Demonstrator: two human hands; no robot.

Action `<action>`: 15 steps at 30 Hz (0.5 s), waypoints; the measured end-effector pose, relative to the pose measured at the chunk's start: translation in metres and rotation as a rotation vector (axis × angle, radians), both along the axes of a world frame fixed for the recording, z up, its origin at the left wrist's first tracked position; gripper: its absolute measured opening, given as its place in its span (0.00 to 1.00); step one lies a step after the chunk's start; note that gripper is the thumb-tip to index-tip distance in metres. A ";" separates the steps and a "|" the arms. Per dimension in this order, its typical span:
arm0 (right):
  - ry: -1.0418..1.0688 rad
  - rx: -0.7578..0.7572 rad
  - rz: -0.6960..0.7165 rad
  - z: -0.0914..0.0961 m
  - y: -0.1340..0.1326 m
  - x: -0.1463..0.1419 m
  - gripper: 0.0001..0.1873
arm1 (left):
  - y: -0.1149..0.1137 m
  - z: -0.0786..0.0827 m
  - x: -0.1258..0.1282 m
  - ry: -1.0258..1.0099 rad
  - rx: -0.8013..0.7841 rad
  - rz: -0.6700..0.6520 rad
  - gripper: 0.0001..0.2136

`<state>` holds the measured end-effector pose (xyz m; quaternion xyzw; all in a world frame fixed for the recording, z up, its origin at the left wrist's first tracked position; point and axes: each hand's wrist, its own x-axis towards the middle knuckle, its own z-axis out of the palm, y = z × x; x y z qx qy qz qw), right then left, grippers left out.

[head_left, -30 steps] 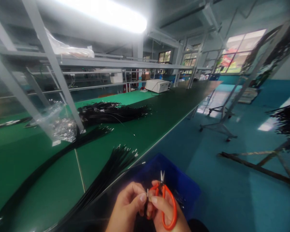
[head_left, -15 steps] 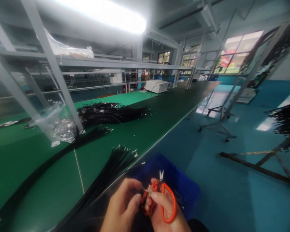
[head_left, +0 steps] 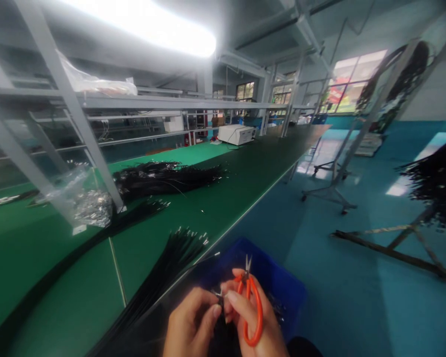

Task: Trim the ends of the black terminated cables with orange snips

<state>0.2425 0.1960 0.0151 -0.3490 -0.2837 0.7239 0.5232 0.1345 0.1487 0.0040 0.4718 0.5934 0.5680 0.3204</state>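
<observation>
My right hand (head_left: 256,312) holds a pair of scissors (head_left: 259,312) with orange handles, blades pointing up and away from me. Thumb and fingertips of that hand also pinch near a small pale tip, close to the other hand. My left hand (head_left: 193,317) is closed, thumb and forefinger pinching what looks like the end of a thin black cable; the fingers partly hide it. Both hands nearly meet above the near side of a blue bin (head_left: 290,292). Just left of them, a bundle of black cables (head_left: 167,263) with pale tips runs along the table edge.
The green table (head_left: 193,223) stretches away to the right. On it lie a larger pile of black cables (head_left: 163,178), a clear bag of small metal parts (head_left: 92,208) and a white box-shaped device (head_left: 236,134). Cables hang from a stand (head_left: 394,253) at right.
The scissors' handles have come closer together and turned in my right hand. My left hand has shifted slightly right and down in view. The whole view has moved a little.
</observation>
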 end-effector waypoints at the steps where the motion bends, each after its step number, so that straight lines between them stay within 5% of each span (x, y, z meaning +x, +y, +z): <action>1: -0.047 0.040 -0.020 0.003 0.000 0.000 0.22 | 0.000 0.000 0.000 0.012 -0.004 0.002 0.12; 8: -0.166 0.133 -0.005 0.016 0.000 -0.006 0.18 | 0.000 -0.005 0.001 0.008 -0.032 -0.001 0.14; 15: -0.482 0.384 -0.159 0.000 -0.007 -0.001 0.15 | -0.002 0.001 0.001 -0.030 -0.064 0.051 0.13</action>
